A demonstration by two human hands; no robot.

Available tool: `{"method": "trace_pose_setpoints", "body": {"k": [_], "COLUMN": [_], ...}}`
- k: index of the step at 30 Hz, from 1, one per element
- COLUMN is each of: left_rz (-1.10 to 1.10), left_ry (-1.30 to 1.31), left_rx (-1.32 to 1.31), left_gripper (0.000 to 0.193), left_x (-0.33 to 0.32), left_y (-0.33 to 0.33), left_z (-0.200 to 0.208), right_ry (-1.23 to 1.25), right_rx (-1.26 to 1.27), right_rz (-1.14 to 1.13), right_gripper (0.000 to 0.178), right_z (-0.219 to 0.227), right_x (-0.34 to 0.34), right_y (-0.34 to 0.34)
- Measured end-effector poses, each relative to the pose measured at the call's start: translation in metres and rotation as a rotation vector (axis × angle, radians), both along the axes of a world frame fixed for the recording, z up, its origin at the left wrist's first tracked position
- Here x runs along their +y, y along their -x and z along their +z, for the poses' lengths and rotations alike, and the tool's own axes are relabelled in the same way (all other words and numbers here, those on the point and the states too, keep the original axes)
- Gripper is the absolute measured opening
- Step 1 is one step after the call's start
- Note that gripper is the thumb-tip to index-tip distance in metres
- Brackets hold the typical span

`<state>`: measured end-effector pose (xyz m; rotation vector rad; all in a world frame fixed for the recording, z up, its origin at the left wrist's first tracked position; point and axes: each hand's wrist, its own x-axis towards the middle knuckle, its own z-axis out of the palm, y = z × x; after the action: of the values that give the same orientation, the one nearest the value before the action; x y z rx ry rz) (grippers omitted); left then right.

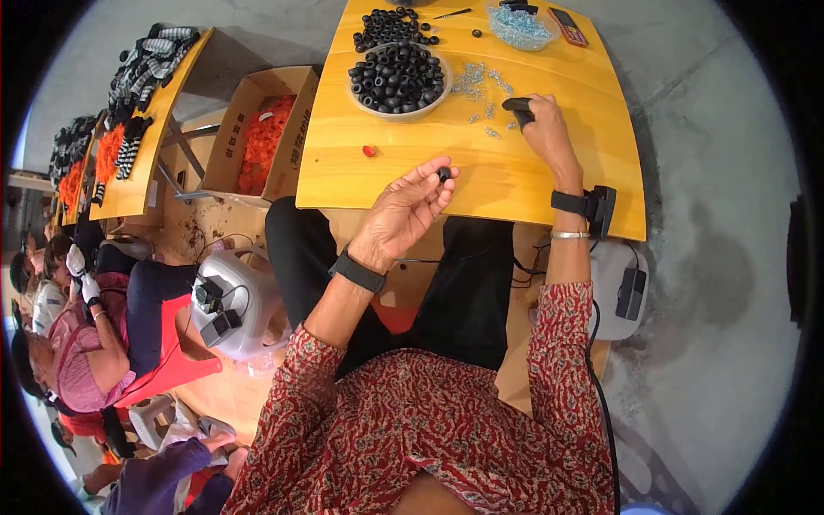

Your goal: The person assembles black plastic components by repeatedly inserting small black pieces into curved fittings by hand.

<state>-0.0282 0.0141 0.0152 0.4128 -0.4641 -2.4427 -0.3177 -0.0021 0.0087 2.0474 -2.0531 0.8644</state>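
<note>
My left hand is held palm up over the near edge of the yellow table. Its thumb and fingers pinch a small black ring-shaped part. Farther right, my right hand is curled above the tabletop beside loose small silvery screws. Something black shows at its fingertips; whether it is a finger cover or a held thing is unclear. A clear round tub heaped with similar black parts stands ahead of my left hand.
More black parts lie behind the tub. At the back right are a bowl of screws and a phone. A small red piece rests on the table. Leftward stand a cardboard box, another table and seated people.
</note>
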Motion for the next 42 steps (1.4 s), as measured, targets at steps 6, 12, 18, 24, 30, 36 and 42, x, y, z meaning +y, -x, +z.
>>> {"method": "trace_pose_setpoints", "body": {"k": [6,12,18,24,30,36,42], "left_rz": [0.001,-0.004,0.001,0.004,0.002,0.009,0.003], "left_ry": [-0.010,-0.011,-0.019,-0.026,-0.047,-0.038,-0.041], "left_rx": [-0.015,-0.004,0.008,0.028,0.027,0.027,0.022], "left_gripper": [0.034,0.034,0.035,0.035,0.036,0.035,0.035], "left_x": [0.001,0.003,0.003,0.001,0.002,0.001,0.001], "left_y": [-0.004,-0.001,-0.002,-0.003,-0.003,-0.004,-0.005], "left_z": [0.002,0.002,0.002,-0.001,0.002,0.000,0.000], "right_ry": [0.077,0.109,0.040,0.001,0.026,-0.014,-0.069], "right_rx": [-0.185,-0.124,-0.052,0.053,0.040,0.076,0.024], "right_rz": [-0.061,-0.045,-0.012,-0.033,-0.034,-0.013,-0.050], "right_gripper": [0.017,0.016,0.015,0.014,0.014,0.012,0.017], "right_z": [0.014,0.022,0.034,0.022,0.018,0.022,0.019], "right_x": [0.017,0.005,-0.006,-0.007,-0.013,-0.017,-0.006], "right_y": [-0.011,-0.020,-0.043,-0.040,-0.036,-0.045,-0.029]}}
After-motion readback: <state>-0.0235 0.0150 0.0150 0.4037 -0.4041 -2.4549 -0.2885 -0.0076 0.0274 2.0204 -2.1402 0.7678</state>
